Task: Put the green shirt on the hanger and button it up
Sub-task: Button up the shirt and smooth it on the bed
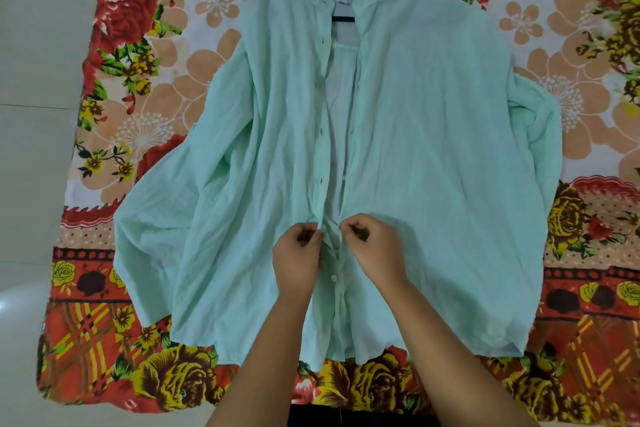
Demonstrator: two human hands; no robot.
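A pale green shirt (415, 149) lies spread flat, front up, collar at the far end and sleeves out to both sides. A dark hanger (343, 15) shows inside the open neck, mostly hidden by the fabric. The front is open from the collar down to my hands, with a white button (334, 277) closed just below them. My left hand (299, 253) pinches the left front edge. My right hand (372, 246) pinches the right front edge a few centimetres away.
The shirt rests on a floral sheet (145, 87) in red, orange and yellow, spread on a pale tiled floor (34, 45) seen at the left. The sheet's near edge lies just under the shirt hem, close to my forearms.
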